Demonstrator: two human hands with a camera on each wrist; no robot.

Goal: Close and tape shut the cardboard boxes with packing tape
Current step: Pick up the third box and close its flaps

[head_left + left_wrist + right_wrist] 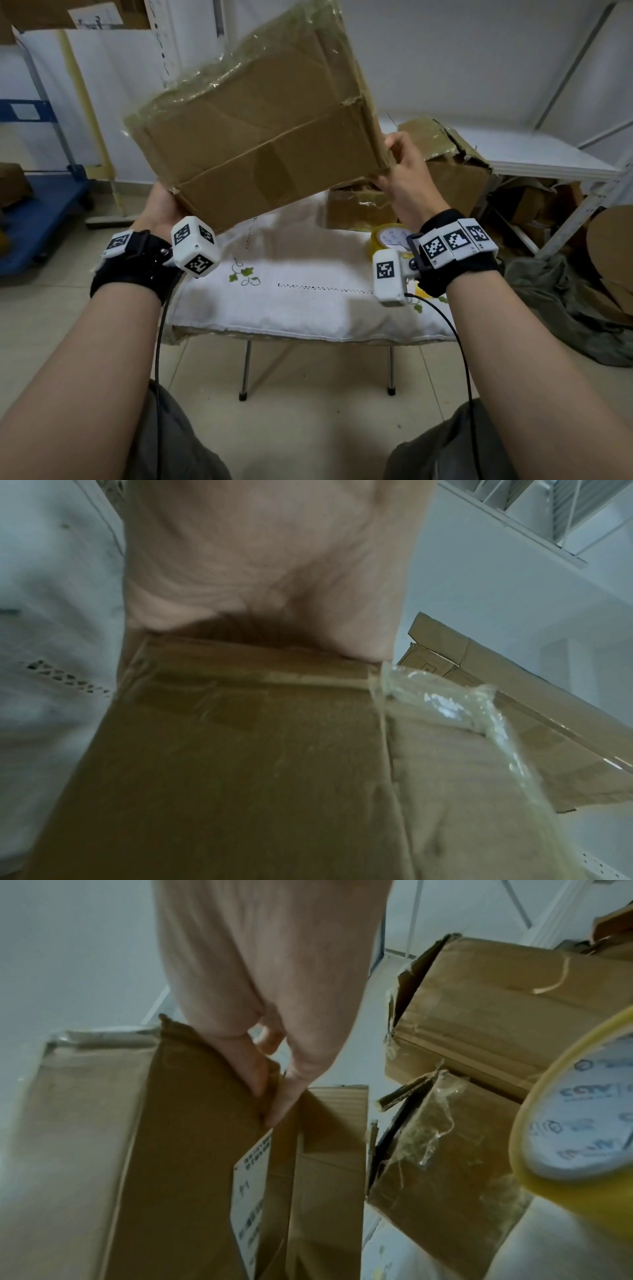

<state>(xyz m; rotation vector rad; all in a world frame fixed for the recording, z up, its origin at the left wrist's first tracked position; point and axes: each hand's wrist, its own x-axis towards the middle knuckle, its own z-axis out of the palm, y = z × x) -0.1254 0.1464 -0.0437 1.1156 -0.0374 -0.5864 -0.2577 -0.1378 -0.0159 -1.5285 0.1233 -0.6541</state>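
I see the cardboard box (260, 137) held tilted in the air above the table (308, 308). The left hand (161, 209) cups its lower corner; the right hand (404, 171) pinches a flap edge (thumb against fingers). The tape roll (390, 236) sits near the table's right edge.

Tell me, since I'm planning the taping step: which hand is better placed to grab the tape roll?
Probably the right hand: the tape roll lies just beneath it, while the left hand supports the box.

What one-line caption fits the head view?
Both hands, left hand and right hand, lift a cardboard box above the table, tape roll waiting.
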